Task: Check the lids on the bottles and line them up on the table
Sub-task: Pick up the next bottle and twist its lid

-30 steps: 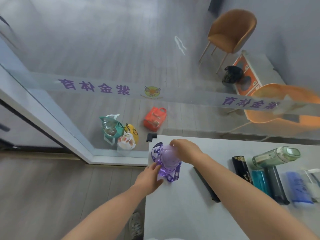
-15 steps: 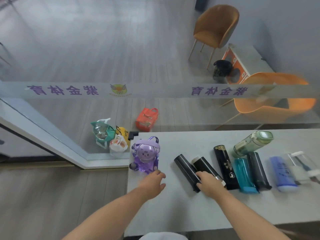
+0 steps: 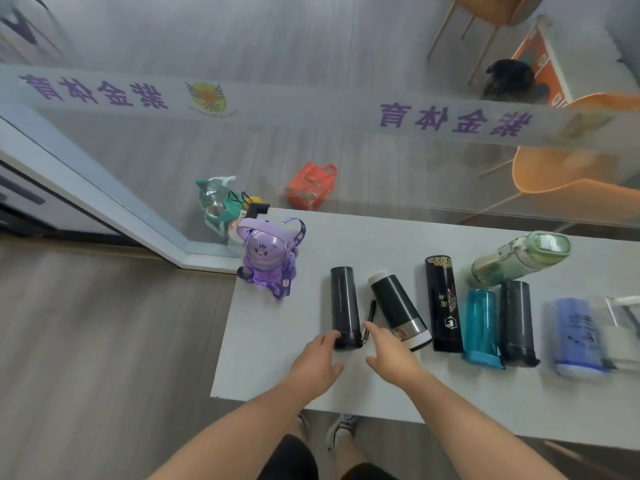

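Hands open: left hand (image 3: 317, 362) touches near end of black bottle (image 3: 343, 306), right hand (image 3: 393, 356) just beside.

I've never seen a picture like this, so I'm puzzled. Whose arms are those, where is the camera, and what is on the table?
The camera sits on a person's head and looks down, so you see their own arms. The left hand touches the near end of a plain black bottle; the right hand stretches out beside it. Both hands are open and grip nothing. On the white table a purple bottle stands upright at the corner, and the other bottles lie on their sides in a row.
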{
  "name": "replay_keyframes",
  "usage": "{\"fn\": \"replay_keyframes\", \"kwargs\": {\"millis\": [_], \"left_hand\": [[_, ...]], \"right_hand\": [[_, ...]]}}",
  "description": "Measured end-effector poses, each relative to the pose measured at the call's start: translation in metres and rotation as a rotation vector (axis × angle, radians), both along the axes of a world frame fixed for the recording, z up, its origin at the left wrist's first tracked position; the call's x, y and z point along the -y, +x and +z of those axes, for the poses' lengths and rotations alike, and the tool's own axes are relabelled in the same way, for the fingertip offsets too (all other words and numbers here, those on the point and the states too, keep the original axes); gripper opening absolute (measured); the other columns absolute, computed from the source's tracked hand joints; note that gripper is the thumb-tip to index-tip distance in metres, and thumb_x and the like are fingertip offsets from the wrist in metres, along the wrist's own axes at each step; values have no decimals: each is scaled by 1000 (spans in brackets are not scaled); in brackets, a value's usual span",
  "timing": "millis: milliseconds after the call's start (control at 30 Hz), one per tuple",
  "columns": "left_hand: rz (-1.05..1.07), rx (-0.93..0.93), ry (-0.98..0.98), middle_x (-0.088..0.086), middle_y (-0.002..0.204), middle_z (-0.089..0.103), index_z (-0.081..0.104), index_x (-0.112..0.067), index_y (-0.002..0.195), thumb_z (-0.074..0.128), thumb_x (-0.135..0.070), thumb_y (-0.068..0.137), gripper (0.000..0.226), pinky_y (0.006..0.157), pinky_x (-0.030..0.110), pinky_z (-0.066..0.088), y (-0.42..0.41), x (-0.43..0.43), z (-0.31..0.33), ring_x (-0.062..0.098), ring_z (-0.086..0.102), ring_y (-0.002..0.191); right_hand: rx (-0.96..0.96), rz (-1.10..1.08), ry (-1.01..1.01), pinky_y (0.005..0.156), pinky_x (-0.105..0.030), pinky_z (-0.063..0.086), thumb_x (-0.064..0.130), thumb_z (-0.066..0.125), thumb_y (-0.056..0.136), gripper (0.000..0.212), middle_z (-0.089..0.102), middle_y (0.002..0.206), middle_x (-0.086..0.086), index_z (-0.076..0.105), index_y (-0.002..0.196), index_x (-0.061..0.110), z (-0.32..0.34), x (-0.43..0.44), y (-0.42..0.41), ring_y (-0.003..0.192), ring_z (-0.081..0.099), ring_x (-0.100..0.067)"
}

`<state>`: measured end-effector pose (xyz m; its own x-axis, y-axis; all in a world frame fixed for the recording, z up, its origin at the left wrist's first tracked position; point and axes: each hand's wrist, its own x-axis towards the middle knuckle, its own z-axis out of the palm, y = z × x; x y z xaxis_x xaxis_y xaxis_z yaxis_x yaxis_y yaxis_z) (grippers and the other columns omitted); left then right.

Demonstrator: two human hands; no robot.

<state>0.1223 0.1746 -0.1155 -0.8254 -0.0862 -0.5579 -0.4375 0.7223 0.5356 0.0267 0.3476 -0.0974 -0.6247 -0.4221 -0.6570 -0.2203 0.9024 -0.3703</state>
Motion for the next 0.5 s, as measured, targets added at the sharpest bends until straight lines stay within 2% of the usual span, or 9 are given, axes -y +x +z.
{"fn": "replay_keyframes", "kwargs": {"millis": [67, 133, 200, 267, 300, 400, 500], "left_hand": [[77, 0, 32, 0, 146, 42, 28, -25, 147, 61, -34, 92, 64, 101, 36, 43, 2, -2, -8, 19, 44, 129], [142, -11, 76, -1, 142, 47, 32, -25, 142, 64, -31, 91, 61, 99, 37, 45, 2, -2, -16, 19, 48, 125], [194, -27, 117, 0, 134, 54, 36, -25, 133, 65, -29, 90, 52, 93, 38, 48, 0, -1, -20, 19, 55, 114], [219, -64, 120, 1, 125, 58, 40, -25, 127, 64, -28, 91, 43, 89, 36, 50, -3, 3, -19, 17, 57, 105], [224, -88, 115, 0, 123, 58, 41, -26, 126, 64, -28, 91, 42, 89, 35, 50, -5, 5, -16, 16, 57, 104], [235, -159, 93, -3, 122, 55, 41, -30, 129, 63, -28, 91, 44, 92, 34, 49, -10, 19, 1, 13, 53, 108], [233, -244, 76, -5, 117, 56, 41, -32, 129, 65, -28, 90, 46, 92, 34, 49, -16, 36, 27, 13, 51, 110]], "right_hand": [[46, -25, -37, 101, -36, 48, 25, 65, 93, 79, 47, 149, -3, 19, 156, 30, -6, 2, 3, 129, 54, -23], [72, -93, -98, 98, -31, 47, 25, 66, 93, 79, 49, 150, -1, 20, 156, 28, -11, 8, 7, 129, 55, -23], [92, -193, -176, 91, -29, 49, 23, 67, 93, 73, 55, 143, 1, 26, 154, 28, -13, 16, 9, 116, 63, -21], [87, -272, -237, 90, -35, 55, 23, 69, 92, 63, 62, 134, 1, 38, 147, 29, -13, 24, 10, 100, 67, -18], [85, -307, -254, 87, -35, 57, 23, 70, 91, 60, 63, 130, 2, 42, 144, 28, -12, 27, 9, 96, 67, -16], [138, -380, -303, 68, -23, 54, 29, 74, 88, 53, 62, 119, 9, 49, 135, 32, 9, 37, 3, 79, 71, -12], [167, -403, -358, 71, -28, 58, 26, 73, 87, 39, 69, 101, 11, 59, 123, 32, 38, 46, -9, 70, 74, -16]]}}
